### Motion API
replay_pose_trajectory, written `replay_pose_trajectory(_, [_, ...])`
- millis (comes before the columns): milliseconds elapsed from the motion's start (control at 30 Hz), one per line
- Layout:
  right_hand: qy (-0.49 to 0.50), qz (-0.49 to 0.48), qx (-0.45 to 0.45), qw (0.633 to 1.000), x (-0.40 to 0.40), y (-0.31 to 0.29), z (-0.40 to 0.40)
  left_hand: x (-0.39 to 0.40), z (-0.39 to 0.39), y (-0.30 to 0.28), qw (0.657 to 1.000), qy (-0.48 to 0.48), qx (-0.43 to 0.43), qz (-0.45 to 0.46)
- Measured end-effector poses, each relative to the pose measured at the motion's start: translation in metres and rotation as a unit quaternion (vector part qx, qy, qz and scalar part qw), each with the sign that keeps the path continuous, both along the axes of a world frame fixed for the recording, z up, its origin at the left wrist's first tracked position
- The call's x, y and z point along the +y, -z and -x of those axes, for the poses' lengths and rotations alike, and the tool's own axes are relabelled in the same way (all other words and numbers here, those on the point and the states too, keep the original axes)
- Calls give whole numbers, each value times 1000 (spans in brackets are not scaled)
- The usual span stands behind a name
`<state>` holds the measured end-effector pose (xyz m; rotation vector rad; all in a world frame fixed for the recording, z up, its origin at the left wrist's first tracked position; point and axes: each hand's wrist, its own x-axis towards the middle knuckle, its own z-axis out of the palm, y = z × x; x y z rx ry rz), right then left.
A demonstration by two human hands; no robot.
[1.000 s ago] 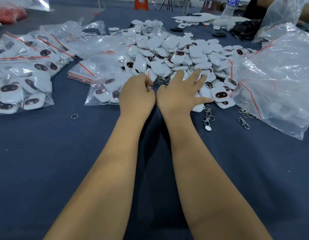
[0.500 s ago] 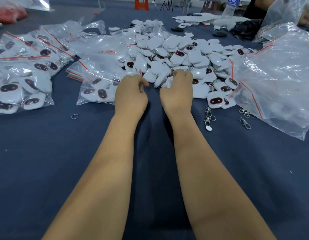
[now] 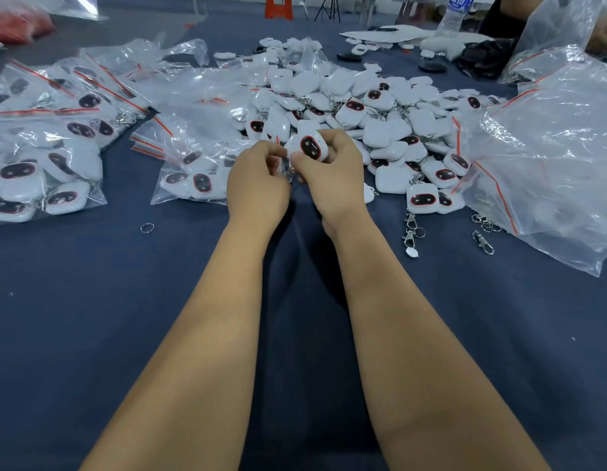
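Fingers [image 3: 334,139] of the right hand [image 3: 332,180] curl over the top of 1 white keychain charm [image 3: 310,148] while the thumb presses its lower edge, so the charm is gripped firmly, lifted off the cloth, its black oval face with the red outline turned towards the camera. Just beside it, the left hand [image 3: 257,185] has its fingertips [image 3: 275,151] drawn together in a pinch on what looks like the edge of a small clear zip bag [image 3: 279,162] with a red strip; the plastic is thin and mostly hidden between the 2 hands. Both hands hover at the near edge of the pile of white charms [image 3: 380,110], which spreads across the middle of the dark blue tablecloth [image 3: 91,334].

A filled zip bag [image 3: 193,180] lies just left of the left hand, and more filled bags [image 3: 40,158] sit further left. Large crumpled clear bags [image 3: 550,147] rise at the right. Near the pile's front lie loose metal clasps [image 3: 412,232] and a further clasp [image 3: 482,242]; a split ring [image 3: 147,227] lies alone — well apart — on the left. At the far edge stand a water bottle [image 3: 456,13] and an orange stool [image 3: 278,6].
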<state>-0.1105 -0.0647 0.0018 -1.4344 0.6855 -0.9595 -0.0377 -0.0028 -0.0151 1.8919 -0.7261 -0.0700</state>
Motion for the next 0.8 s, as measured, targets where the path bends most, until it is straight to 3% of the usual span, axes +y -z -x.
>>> replay_pose_trajectory(200, [-51,-50,-14,997,-3,5,-2,1,3,-4,995,-6,59,79])
replay_pose_trajectory(400, [-74,-30,19,997,-3,6,-3,0,4,-5,987,9,116,114])
replay_pose_trajectory(600, [-89,-20,21,996,-3,6,-1,4,11,-10,987,10,71,144])
replay_pose_trajectory(800, [-97,-19,30,995,-2,6,-1,2,9,-9,982,26,122,142])
